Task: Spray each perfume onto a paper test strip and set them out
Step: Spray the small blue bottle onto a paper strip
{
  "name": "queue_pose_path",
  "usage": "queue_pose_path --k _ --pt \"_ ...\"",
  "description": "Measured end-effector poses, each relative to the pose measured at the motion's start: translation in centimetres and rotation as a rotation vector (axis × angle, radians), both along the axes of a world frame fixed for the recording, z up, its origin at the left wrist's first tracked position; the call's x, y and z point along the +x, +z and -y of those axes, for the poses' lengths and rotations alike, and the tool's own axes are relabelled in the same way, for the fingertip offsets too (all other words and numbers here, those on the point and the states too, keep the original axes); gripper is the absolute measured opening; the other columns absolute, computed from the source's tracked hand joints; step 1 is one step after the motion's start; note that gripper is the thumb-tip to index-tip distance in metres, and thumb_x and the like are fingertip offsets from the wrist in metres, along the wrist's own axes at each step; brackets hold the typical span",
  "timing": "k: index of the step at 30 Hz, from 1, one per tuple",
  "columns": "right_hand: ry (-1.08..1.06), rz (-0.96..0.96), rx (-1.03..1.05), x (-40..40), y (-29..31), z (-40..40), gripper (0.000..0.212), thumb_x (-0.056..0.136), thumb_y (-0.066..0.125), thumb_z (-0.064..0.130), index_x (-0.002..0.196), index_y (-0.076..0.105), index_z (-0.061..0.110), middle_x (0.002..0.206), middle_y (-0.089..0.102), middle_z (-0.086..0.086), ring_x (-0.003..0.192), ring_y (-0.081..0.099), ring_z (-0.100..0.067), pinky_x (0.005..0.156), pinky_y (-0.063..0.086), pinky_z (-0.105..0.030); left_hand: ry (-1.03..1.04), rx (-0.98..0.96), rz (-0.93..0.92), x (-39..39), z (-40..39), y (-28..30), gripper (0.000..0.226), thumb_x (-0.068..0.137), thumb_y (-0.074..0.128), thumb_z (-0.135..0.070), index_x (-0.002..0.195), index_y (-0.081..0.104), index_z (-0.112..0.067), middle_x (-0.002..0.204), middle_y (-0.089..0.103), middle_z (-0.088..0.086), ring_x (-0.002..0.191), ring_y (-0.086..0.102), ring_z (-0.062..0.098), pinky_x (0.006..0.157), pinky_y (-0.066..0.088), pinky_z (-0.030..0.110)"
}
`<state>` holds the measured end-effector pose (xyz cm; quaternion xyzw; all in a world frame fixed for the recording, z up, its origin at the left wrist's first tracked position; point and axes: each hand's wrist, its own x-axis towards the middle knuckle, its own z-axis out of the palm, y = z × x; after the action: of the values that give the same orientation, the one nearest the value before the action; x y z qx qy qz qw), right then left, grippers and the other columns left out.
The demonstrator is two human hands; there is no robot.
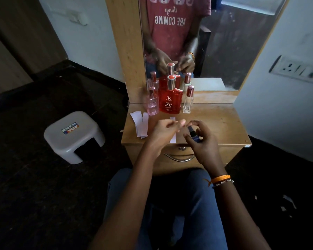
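1 view only, head-worn wide-angle, looks forward and steeply down from above the seated person's lap. Both forearms enter from bottom edge, left hand [163, 131] and right hand [201, 141] land near frame centre, close to lens. Small wooden dresser top [215, 123] sits mid-frame, mirror [215, 42] fills upper centre facing the camera and reflects torso and hands. Edges bend from lens distortion; dark floor [34, 195] left, white wall [287, 96] right

A home bedroom: wooden dressing table [215, 123] with mirror [215, 42], perfume bottles [170, 98], plastic stool [73, 136].
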<state>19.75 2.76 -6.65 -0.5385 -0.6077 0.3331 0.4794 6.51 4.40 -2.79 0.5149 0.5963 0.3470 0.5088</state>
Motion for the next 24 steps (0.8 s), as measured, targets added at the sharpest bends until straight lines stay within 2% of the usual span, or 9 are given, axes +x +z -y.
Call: queue_pose_path --k 4,6,8,10,11,13,16,20,24 --pt "-0.062 0.011 -0.009 -0.5 0.0 -0.2 0.024 0.084 0.068 0.021 0.105 0.055 0.022 0.079 0.058 -0.004 0.063 0.054 -0.014 0.050 0.045 -0.024 0.173 0.088 -0.066 -1.4 0.2 -0.9 0.026 0.094 0.048 -0.029 0.103 0.069 -0.016 0.085 0.063 -0.010 0.082 0.054 0.002 0.069 0.040 0.017" --pt "-0.050 -0.010 -0.029 -0.9 0.2 -0.5 0.021 0.087 0.060 0.014 0.104 0.054 0.025 0.071 0.053 -0.004 0.055 0.050 -0.015 0.046 0.043 -0.026 0.226 0.113 -0.099 -1.8 0.4 -1.5 0.022 0.094 0.050 -0.022 0.102 0.070 -0.016 0.096 0.068 -0.007 0.091 0.059 0.006 0.073 0.042 0.017" --pt "-0.028 -0.044 -0.037 -1.4 0.8 -1.0 0.030 0.088 0.051 0.007 0.109 0.052 0.028 0.070 0.052 -0.010 0.052 0.051 -0.021 0.043 0.046 -0.030 0.263 0.119 -0.119 -2.0 0.3 -1.8 0.020 0.093 0.052 -0.019 0.103 0.069 -0.016 0.104 0.069 -0.004 0.096 0.060 0.007 0.079 0.043 0.019" --pt "0.043 -0.055 -0.043 -3.1 1.4 -1.7 0.036 0.092 0.051 0.008 0.123 0.047 0.027 0.080 0.058 -0.013 0.058 0.062 -0.024 0.050 0.055 -0.036 0.338 0.148 -0.128 -3.6 0.3 -1.9 0.019 0.092 0.053 -0.017 0.102 0.069 -0.015 0.104 0.069 -0.004 0.095 0.059 0.007 0.079 0.043 0.018" --pt "0.049 -0.050 -0.033 -3.2 1.5 -2.0 0.038 0.093 0.052 0.011 0.128 0.043 0.026 0.085 0.061 -0.011 0.064 0.066 -0.022 0.056 0.058 -0.035 0.349 0.166 -0.133 -3.6 0.2 -1.9 0.018 0.092 0.054 -0.016 0.101 0.069 -0.015 0.103 0.069 -0.004 0.093 0.059 0.007 0.076 0.042 0.016" --pt "0.024 -0.015 0.033 -3.4 1.6 -2.6 0.044 0.093 0.056 0.013 0.132 0.039 0.023 0.095 0.064 -0.005 0.075 0.064 -0.008 0.064 0.055 -0.020 0.357 0.189 -0.150 -3.7 0.0 -2.0 0.016 0.091 0.055 -0.015 0.099 0.069 -0.015 0.100 0.068 -0.004 0.088 0.057 0.004 0.070 0.040 0.011" --pt "-0.008 0.019 0.141 -3.7 1.9 -3.7 0.046 0.092 0.058 0.009 0.133 0.037 0.014 0.099 0.061 0.000 0.079 0.058 0.004 0.061 0.046 -0.003 0.338 0.210 -0.193 -3.5 -0.2 -2.2 0.015 0.089 0.058 -0.013 0.097 0.070 -0.014 0.099 0.068 -0.004 0.084 0.055 0.003 0.066 0.037 0.008" --pt "-0.015 0.084 0.183 -3.9 1.8 -5.6 0.034 0.093 0.054 0.006 0.124 0.041 0.008 0.104 0.063 -0.006 0.085 0.065 -0.016 0.064 0.048 -0.003 0.324 0.217 -0.203 -3.2 -0.3 -2.7 0.014 0.088 0.059 -0.012 0.096 0.070 -0.014 0.098 0.068 -0.003 0.085 0.055 0.004 0.065 0.037 0.009" --pt "0.006 0.143 0.184 -3.8 0.8 -6.8 0.026 0.090 0.056 0.001 0.114 0.049 0.005 0.103 0.060 -0.002 0.082 0.058 -0.004 0.065 0.044 0.000 0.354 0.220 -0.211 -3.3 -0.7 -2.8 0.013 0.088 0.059 -0.013 0.095 0.070 -0.014 0.094 0.066 -0.004 0.086 0.057 0.005 0.064 0.036 0.008"
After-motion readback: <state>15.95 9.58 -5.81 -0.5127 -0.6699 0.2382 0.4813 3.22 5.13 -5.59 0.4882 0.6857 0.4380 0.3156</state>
